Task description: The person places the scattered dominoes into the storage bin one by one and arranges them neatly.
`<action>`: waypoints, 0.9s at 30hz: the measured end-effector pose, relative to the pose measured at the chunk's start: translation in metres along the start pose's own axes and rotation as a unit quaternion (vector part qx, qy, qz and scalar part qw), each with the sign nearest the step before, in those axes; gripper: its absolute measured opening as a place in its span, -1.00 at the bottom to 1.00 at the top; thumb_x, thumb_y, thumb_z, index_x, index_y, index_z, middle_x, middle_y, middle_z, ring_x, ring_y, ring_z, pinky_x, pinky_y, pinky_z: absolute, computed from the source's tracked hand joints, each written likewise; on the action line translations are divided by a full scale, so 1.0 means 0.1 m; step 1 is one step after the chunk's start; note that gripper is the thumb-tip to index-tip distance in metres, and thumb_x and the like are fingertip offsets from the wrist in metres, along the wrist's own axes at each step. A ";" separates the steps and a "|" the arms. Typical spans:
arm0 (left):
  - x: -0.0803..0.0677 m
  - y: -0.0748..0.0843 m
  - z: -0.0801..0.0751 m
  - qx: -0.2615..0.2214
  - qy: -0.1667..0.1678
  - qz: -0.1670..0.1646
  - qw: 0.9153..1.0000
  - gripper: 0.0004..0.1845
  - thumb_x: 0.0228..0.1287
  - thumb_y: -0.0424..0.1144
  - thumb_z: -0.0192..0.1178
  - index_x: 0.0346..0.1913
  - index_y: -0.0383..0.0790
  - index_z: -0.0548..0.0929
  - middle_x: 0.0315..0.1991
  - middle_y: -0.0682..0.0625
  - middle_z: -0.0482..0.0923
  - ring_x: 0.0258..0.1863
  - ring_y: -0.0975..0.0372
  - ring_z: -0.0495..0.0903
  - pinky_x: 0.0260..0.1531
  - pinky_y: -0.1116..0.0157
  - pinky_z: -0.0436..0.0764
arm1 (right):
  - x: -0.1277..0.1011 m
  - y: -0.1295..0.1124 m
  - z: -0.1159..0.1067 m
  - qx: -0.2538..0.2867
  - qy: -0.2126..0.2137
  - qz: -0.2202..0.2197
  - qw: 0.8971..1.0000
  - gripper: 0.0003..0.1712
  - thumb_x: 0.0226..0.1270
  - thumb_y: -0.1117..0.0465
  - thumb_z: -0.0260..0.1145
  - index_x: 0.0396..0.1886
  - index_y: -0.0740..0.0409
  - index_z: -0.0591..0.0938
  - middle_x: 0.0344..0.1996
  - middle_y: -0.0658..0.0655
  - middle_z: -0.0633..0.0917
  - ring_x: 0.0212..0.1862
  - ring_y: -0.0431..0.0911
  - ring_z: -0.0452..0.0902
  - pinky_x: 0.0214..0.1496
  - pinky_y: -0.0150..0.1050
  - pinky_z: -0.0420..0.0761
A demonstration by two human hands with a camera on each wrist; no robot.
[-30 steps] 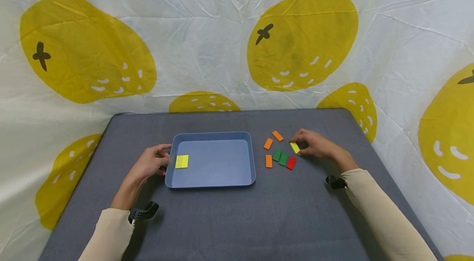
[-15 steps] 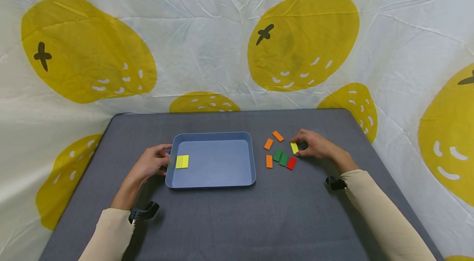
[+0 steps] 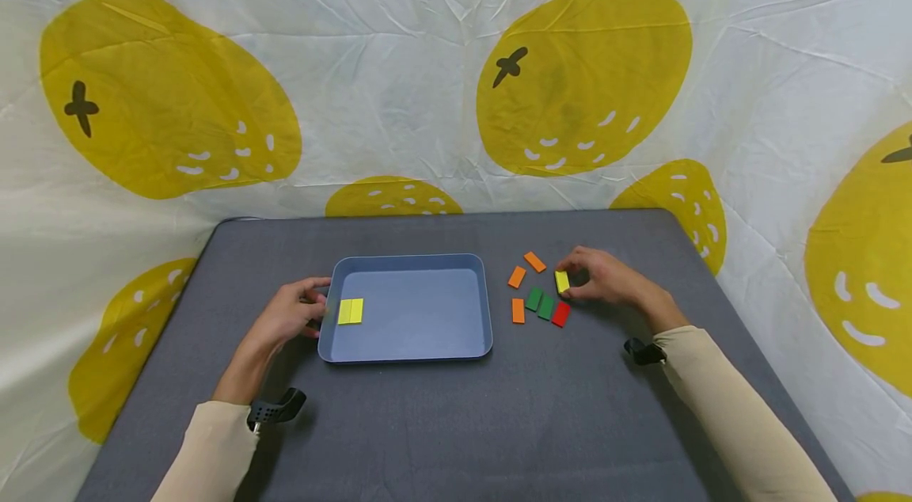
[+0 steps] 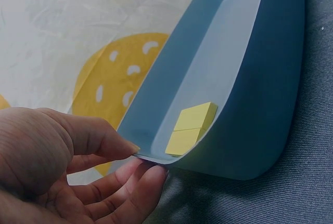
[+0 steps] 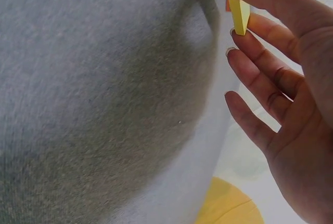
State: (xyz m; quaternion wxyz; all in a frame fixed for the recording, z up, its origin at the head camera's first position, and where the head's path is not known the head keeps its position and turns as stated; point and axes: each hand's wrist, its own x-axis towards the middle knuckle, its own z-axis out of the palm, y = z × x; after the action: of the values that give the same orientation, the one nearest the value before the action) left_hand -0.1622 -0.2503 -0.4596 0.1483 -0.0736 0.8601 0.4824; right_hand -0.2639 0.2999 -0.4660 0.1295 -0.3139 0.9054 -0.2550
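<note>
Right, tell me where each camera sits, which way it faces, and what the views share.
Head: worn on the head, looking forward and down at the grey table; both forearms and hands show.
Left wrist: on the left wrist, facing the blue tray; the left hand pinches its rim.
Right wrist: on the right wrist, facing the table; the right hand pinches a yellow tile.
Shared: head and left wrist both show two yellow tiles in the tray.

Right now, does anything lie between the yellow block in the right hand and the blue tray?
Yes. The right hand pinches the yellow block; orange blocks and green blocks lie on the table toward the tray, all flat and low.
</note>
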 end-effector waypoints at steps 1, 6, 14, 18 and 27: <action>0.00 0.00 0.00 0.000 0.000 0.000 1.000 -0.40 0.42 -0.45 0.13 0.49 -0.35 0.32 0.00 -0.32 0.47 -0.19 0.01 0.58 -0.37 0.16 0.73 | 0.00 -0.02 0.00 -0.001 0.003 -0.002 1.000 -0.49 0.21 0.17 0.54 0.14 0.22 0.68 -0.04 0.12 0.65 0.01 0.04 0.59 0.12 0.11 0.59; -0.01 -0.01 0.00 0.001 0.001 -0.001 1.000 -0.40 0.42 -0.45 0.13 0.49 -0.34 0.32 0.01 -0.32 0.47 -0.18 0.00 0.57 -0.36 0.16 0.74 | 0.03 -0.11 0.01 -0.005 0.018 -0.010 1.000 -0.50 0.19 0.15 0.56 0.12 0.19 0.69 -0.06 0.08 0.65 0.01 0.05 0.62 0.09 0.10 0.60; -0.01 -0.01 -0.01 0.001 -0.001 0.001 1.000 -0.40 0.43 -0.45 0.12 0.50 -0.34 0.32 0.03 -0.33 0.46 -0.17 0.00 0.58 -0.36 0.16 0.74 | 0.11 -0.27 0.00 0.009 0.031 -0.043 0.999 -0.48 0.17 0.16 0.58 0.10 0.22 0.69 -0.07 0.09 0.65 0.02 0.13 0.63 0.10 0.18 0.60; -0.01 -0.01 -0.01 0.002 0.000 0.002 1.000 -0.41 0.43 -0.45 0.12 0.50 -0.34 0.32 0.02 -0.33 0.46 -0.18 0.00 0.58 -0.37 0.16 0.73 | 0.15 -0.35 0.01 0.012 0.033 -0.053 0.998 -0.50 0.15 0.14 0.59 0.07 0.20 0.70 -0.08 0.08 0.66 0.01 0.14 0.63 0.11 0.19 0.59; 0.00 -0.01 -0.01 0.003 0.000 0.006 1.000 -0.41 0.42 -0.46 0.11 0.49 -0.36 0.32 0.01 -0.33 0.47 -0.19 0.00 0.58 -0.37 0.16 0.73 | 0.26 -0.54 0.00 0.009 0.024 -0.057 0.998 -0.52 0.17 0.10 0.57 0.06 0.16 0.70 -0.09 0.02 0.65 -0.01 0.13 0.60 0.09 0.16 0.60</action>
State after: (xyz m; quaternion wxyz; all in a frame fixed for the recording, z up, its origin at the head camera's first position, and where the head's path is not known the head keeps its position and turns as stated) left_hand -0.1616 -0.2516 -0.4602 0.1456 -0.0682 0.8622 0.4805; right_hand -0.2566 0.2474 -0.4388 0.0957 -0.3580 0.8864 -0.2775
